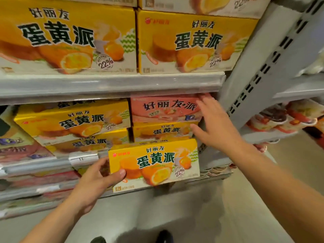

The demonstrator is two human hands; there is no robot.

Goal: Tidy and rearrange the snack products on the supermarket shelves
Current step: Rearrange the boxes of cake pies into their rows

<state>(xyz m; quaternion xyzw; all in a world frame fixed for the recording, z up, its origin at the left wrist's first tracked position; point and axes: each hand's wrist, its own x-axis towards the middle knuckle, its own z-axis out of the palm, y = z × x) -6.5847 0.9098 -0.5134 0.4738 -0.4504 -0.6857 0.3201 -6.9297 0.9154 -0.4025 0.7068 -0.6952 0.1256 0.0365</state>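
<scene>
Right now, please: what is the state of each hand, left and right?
Left hand: closed on the left end of a yellow egg yolk pie box, holding it.
Right hand: open, fingers spread, holding nothing, by the pink pie box.

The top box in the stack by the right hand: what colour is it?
Pink, unlike the yellow boxes below; head view.
</scene>
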